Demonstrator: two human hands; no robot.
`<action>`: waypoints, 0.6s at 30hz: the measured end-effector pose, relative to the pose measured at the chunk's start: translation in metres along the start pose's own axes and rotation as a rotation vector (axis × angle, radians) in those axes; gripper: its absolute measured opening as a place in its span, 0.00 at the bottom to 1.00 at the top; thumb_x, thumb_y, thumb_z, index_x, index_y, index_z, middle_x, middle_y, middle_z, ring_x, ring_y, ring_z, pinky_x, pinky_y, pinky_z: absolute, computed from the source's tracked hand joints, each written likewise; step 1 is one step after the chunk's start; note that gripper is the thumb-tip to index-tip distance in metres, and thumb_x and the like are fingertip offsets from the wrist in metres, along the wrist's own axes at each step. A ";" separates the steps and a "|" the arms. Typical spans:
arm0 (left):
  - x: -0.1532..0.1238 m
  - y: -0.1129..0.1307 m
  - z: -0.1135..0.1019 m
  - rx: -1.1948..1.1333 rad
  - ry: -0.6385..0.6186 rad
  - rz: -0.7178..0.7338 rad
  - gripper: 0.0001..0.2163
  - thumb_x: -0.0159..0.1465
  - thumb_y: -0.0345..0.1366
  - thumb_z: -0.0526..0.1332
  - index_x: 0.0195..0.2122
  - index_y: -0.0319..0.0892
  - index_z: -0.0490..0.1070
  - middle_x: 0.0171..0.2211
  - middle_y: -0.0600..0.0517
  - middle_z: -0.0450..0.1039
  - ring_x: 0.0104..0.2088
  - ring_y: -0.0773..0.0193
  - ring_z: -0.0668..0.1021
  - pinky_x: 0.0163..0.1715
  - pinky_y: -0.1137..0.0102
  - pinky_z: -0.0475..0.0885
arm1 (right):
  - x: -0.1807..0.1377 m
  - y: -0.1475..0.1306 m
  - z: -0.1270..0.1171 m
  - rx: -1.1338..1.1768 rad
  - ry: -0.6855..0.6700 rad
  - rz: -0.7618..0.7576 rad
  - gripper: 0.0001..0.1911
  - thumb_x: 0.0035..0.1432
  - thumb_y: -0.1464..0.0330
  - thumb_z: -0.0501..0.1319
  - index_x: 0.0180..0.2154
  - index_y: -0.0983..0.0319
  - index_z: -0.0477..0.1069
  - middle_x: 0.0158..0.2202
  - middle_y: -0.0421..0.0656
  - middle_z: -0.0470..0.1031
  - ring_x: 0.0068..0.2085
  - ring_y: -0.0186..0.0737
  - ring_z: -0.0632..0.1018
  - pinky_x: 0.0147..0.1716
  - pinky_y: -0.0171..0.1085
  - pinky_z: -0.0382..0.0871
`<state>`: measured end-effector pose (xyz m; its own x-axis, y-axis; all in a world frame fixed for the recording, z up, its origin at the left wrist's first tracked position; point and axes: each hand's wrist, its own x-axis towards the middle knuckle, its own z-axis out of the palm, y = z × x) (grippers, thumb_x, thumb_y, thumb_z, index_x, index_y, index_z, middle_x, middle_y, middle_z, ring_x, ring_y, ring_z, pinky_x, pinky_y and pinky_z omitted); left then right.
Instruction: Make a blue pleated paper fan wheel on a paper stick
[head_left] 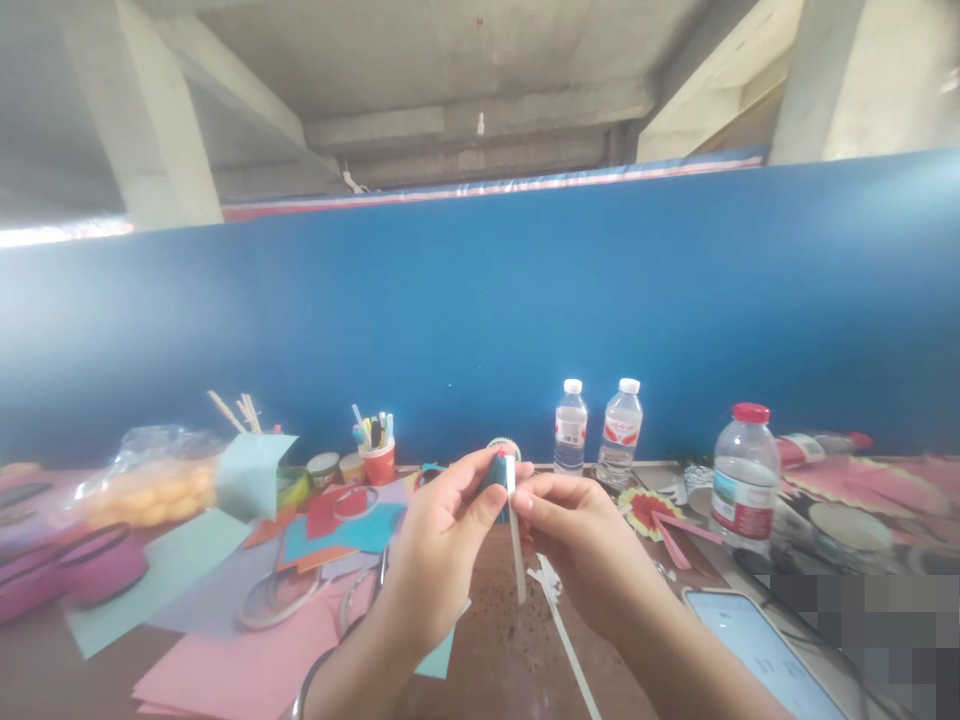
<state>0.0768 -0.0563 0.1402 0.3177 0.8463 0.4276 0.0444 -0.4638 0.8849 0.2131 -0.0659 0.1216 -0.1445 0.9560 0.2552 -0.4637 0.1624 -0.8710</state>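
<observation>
At lower middle of the frame, above the tabletop (pixel 487 630), the left hand (pixel 431 545) has its grip pinching a small dark teal paper roll (pixel 493 474). The right hand (pixel 581 545) pinches a narrow white paper strip (pixel 515 545) against it. They seem mid-joining; alignment wants steady fingers. The red-and-white labels on the clear plastic bottles (pixel 571 428) are unreadable.

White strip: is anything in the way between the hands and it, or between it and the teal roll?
Nothing visible. The right hand pinches the white strip near its top, the left hand holds the teal roll, and strip and roll appear to touch.
</observation>
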 end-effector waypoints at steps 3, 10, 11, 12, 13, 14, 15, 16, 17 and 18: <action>0.000 -0.001 0.000 0.013 0.002 0.004 0.15 0.62 0.40 0.55 0.50 0.45 0.66 0.48 0.48 0.71 0.49 0.58 0.71 0.49 0.64 0.67 | 0.000 0.000 0.000 -0.016 0.003 -0.008 0.08 0.46 0.66 0.66 0.21 0.64 0.74 0.18 0.37 0.66 0.23 0.28 0.65 0.25 0.30 0.59; -0.001 -0.002 0.002 0.064 -0.002 0.021 0.15 0.62 0.40 0.55 0.50 0.46 0.66 0.49 0.49 0.70 0.49 0.59 0.71 0.50 0.64 0.66 | 0.001 0.000 -0.002 -0.062 0.034 0.006 0.08 0.46 0.66 0.65 0.20 0.64 0.73 0.18 0.37 0.65 0.22 0.28 0.63 0.24 0.31 0.58; -0.002 -0.002 0.002 0.071 -0.003 0.024 0.15 0.62 0.40 0.55 0.50 0.47 0.66 0.50 0.50 0.70 0.50 0.59 0.71 0.50 0.64 0.66 | 0.001 0.000 -0.002 -0.069 0.041 0.007 0.08 0.45 0.66 0.66 0.21 0.64 0.73 0.17 0.37 0.65 0.21 0.28 0.63 0.24 0.31 0.58; -0.002 -0.002 0.002 0.075 -0.005 0.027 0.16 0.62 0.40 0.55 0.50 0.47 0.66 0.50 0.50 0.70 0.50 0.59 0.71 0.51 0.64 0.65 | 0.001 0.000 -0.002 -0.076 0.046 0.007 0.08 0.45 0.66 0.66 0.21 0.64 0.73 0.17 0.36 0.65 0.21 0.28 0.63 0.23 0.31 0.58; -0.002 -0.003 0.002 0.078 -0.010 0.030 0.16 0.62 0.40 0.55 0.51 0.47 0.65 0.50 0.50 0.70 0.51 0.59 0.70 0.51 0.64 0.65 | 0.001 0.000 -0.002 -0.082 0.047 0.007 0.08 0.45 0.66 0.66 0.21 0.64 0.73 0.17 0.36 0.65 0.21 0.28 0.63 0.23 0.30 0.57; -0.002 -0.003 0.002 0.079 -0.018 0.031 0.16 0.62 0.40 0.55 0.51 0.48 0.65 0.50 0.51 0.70 0.51 0.59 0.70 0.51 0.64 0.65 | 0.001 0.000 -0.002 -0.085 0.046 0.007 0.08 0.45 0.66 0.66 0.21 0.64 0.73 0.17 0.36 0.66 0.21 0.27 0.63 0.23 0.30 0.57; -0.002 -0.003 0.001 0.077 -0.027 0.031 0.16 0.62 0.40 0.55 0.51 0.47 0.65 0.50 0.50 0.70 0.51 0.59 0.70 0.51 0.63 0.65 | 0.000 0.000 -0.002 -0.085 0.045 0.006 0.08 0.44 0.66 0.66 0.21 0.63 0.73 0.17 0.36 0.66 0.21 0.27 0.64 0.23 0.30 0.57; -0.002 -0.002 0.001 0.076 -0.040 0.030 0.16 0.61 0.40 0.55 0.51 0.47 0.65 0.50 0.50 0.70 0.50 0.58 0.71 0.51 0.63 0.65 | 0.000 0.000 -0.003 -0.084 0.041 0.007 0.08 0.44 0.66 0.66 0.21 0.63 0.73 0.17 0.37 0.66 0.21 0.27 0.64 0.23 0.30 0.57; -0.002 -0.001 0.000 0.077 -0.052 0.028 0.16 0.61 0.40 0.55 0.51 0.47 0.65 0.50 0.50 0.70 0.50 0.58 0.70 0.51 0.62 0.65 | 0.000 0.000 -0.003 -0.082 0.037 0.008 0.08 0.44 0.66 0.66 0.21 0.64 0.73 0.17 0.37 0.66 0.21 0.28 0.64 0.22 0.30 0.57; -0.002 0.000 -0.001 0.081 -0.063 0.027 0.16 0.62 0.40 0.55 0.51 0.47 0.65 0.50 0.49 0.69 0.51 0.57 0.70 0.51 0.62 0.64 | 0.000 -0.001 -0.003 -0.080 0.031 0.011 0.08 0.44 0.66 0.66 0.21 0.64 0.73 0.17 0.37 0.67 0.21 0.28 0.64 0.22 0.30 0.57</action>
<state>0.0748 -0.0576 0.1392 0.3788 0.8163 0.4360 0.1104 -0.5076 0.8545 0.2161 -0.0653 0.1208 -0.1213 0.9647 0.2336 -0.3903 0.1700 -0.9048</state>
